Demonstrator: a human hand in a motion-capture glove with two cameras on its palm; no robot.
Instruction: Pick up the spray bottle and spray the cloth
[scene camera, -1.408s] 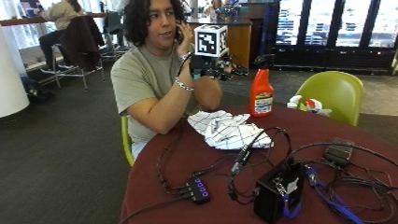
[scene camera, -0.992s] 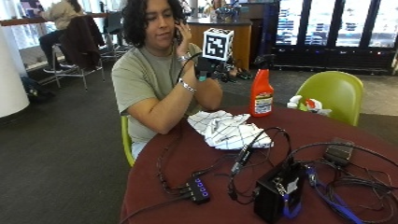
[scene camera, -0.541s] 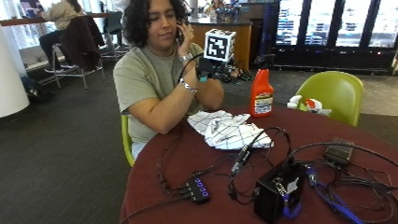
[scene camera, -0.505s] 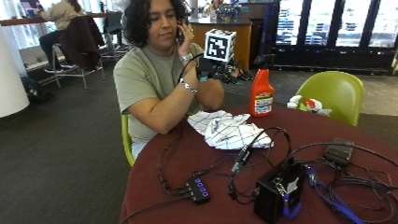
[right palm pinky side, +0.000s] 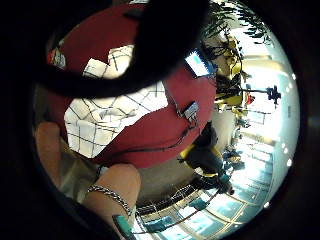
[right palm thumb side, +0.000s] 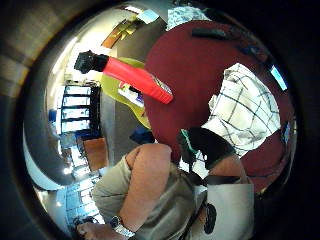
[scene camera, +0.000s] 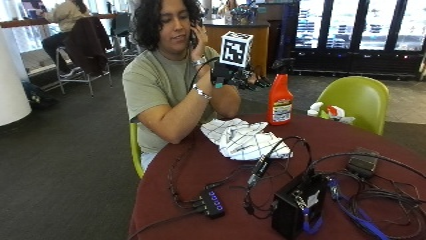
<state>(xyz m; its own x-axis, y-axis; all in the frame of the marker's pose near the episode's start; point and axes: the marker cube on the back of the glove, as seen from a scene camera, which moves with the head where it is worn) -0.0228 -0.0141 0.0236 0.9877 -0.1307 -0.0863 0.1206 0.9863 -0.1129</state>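
An orange spray bottle (scene camera: 280, 98) with a black trigger head stands upright at the far edge of the round dark red table (scene camera: 200, 170). A white checked cloth (scene camera: 243, 139) lies crumpled on the table in front of the person. My gloved right hand (scene camera: 229, 76) is raised in the air above the cloth and to the left of the bottle, apart from both, with relaxed fingers holding nothing. The thumb side palm view shows the bottle (right palm thumb side: 135, 75) and the cloth (right palm thumb side: 245, 110) on the table (right palm thumb side: 190, 75). The little finger side view looks down on the cloth (right palm pinky side: 115, 115).
The person's bare hand (scene camera: 196, 37) holds a phone at the ear. A black box (scene camera: 296, 207), a USB hub (scene camera: 213, 202) and tangled cables cover the near half of the table. A green chair (scene camera: 356, 100) stands behind the table, to the right of the bottle.
My right hand has drifted a little to the right, toward the bottle, and then held still. Bottle and cloth have not moved.
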